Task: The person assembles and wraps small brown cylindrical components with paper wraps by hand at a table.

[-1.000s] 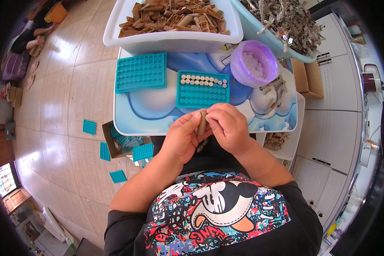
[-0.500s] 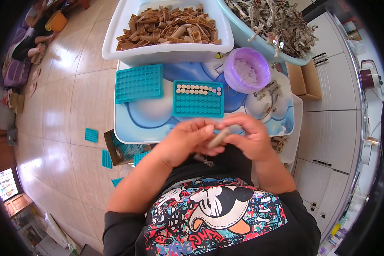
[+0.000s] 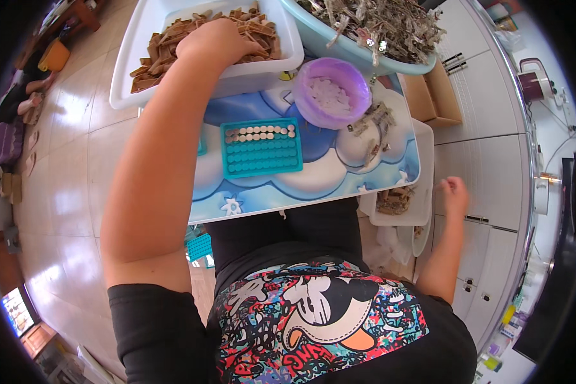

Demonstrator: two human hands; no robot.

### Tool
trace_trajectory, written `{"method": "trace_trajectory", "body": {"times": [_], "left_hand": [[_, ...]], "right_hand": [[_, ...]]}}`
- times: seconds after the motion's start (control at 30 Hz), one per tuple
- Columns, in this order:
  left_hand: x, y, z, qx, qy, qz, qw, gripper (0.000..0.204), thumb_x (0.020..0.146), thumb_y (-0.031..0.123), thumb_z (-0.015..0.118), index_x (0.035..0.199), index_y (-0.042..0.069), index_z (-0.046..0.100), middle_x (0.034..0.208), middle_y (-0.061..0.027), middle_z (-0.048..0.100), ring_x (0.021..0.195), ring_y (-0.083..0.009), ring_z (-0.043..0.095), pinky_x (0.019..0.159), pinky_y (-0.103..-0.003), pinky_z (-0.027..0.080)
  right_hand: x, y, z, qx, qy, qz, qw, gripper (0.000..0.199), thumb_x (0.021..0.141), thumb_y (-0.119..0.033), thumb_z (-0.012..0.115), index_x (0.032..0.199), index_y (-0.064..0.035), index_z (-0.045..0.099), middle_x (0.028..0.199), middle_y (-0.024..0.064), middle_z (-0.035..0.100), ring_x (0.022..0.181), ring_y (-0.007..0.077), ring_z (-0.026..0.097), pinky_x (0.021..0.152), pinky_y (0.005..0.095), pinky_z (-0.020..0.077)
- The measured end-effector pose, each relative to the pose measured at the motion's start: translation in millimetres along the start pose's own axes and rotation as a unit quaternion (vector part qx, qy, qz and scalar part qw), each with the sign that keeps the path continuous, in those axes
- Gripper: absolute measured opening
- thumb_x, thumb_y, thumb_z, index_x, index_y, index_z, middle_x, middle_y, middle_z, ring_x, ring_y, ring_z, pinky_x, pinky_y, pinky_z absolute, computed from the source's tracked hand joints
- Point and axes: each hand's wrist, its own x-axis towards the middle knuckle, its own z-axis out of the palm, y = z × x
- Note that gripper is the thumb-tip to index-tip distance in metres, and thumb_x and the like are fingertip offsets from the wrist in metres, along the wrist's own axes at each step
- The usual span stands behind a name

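Observation:
My left hand [image 3: 214, 43] reaches down into the brown pieces [image 3: 256, 29] heaped in a white tub [image 3: 291, 61] at the far left. Its back shows; the thumb points right, and most of the fingers are hidden. Out to the right, my right hand [image 3: 454, 193] hangs beside another white tub [image 3: 424, 192], fingers loosely bent and apart, with nothing visible in it. A teal tray [image 3: 262, 165] of round wells lies on the table, with pale round pieces [image 3: 257, 136] filling most of its two far rows.
A purple-lined bowl [image 3: 365, 89] of white pieces stands right of the tray. Behind it is a large pale-blue basin [image 3: 339, 48] heaped with grey scraps. Loose scraps [image 3: 374, 131] lie on the blue-patterned table [image 3: 326, 179]. A cardboard box [image 3: 451, 105] stands by white cabinets [image 3: 483, 179].
My hands have parted from a tan tube-shaped piece at the table's near edge. The left has gone forward into the tub, the right out to the side. The view has shifted too.

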Motion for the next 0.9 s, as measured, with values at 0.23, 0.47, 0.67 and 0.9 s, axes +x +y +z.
{"method": "trace_trajectory", "body": {"times": [0.23, 0.47, 0.67, 0.9], "left_hand": [[-1, -8, 6, -0.086, 0.050, 0.016, 0.995, 0.040, 0.076, 0.047, 0.063, 0.092, 0.011, 0.070, 0.091, -0.0066, 0.069, 0.087, -0.0265, 0.065, 0.074, -0.041, 0.051], [-40, -19, -1, -0.698, 0.188, -0.016, 0.691, 0.029, 0.086, 0.016, 0.065, 0.104, -0.005, 0.057, 0.082, -0.0089, 0.065, 0.071, -0.0115, 0.063, 0.059, -0.018, 0.048], [-137, -2, 17, -0.751, 0.051, -0.054, 0.657, 0.022, 0.088, 0.019, 0.060, 0.099, 0.001, 0.060, 0.065, 0.0031, 0.050, 0.053, -0.0039, 0.042, 0.048, -0.018, 0.030], [-210, 7, 69, -0.739, -0.206, -0.108, 0.633, 0.017, 0.089, 0.019, 0.059, 0.092, 0.003, 0.065, 0.068, 0.0022, 0.054, 0.049, -0.0022, 0.037, 0.042, -0.018, 0.025]], "right_hand": [[-9, -31, 33, 0.110, -0.005, -0.021, 0.994, 0.021, 0.079, -0.013, 0.067, 0.097, -0.0022, 0.063, 0.090, 0.0098, 0.064, 0.078, 0.0193, 0.063, 0.071, 0.0294, 0.0488], [-52, -178, 45, 0.166, -0.120, -0.202, 0.958, 0.022, 0.077, -0.019, 0.071, 0.089, -0.0029, 0.060, 0.077, 0.0070, 0.060, 0.069, 0.0188, 0.061, 0.063, 0.0305, 0.0474], [-66, -189, 57, 0.056, -0.107, -0.210, 0.970, 0.022, 0.078, -0.022, 0.068, 0.090, -0.0057, 0.058, 0.083, 0.0093, 0.063, 0.072, 0.0263, 0.061, 0.064, 0.0360, 0.0482], [-70, -184, 19, 0.322, -0.144, -0.152, 0.923, 0.016, 0.087, -0.015, 0.063, 0.093, 0.0002, 0.063, 0.075, 0.0011, 0.060, 0.065, 0.0047, 0.054, 0.058, 0.0203, 0.0436]]}}
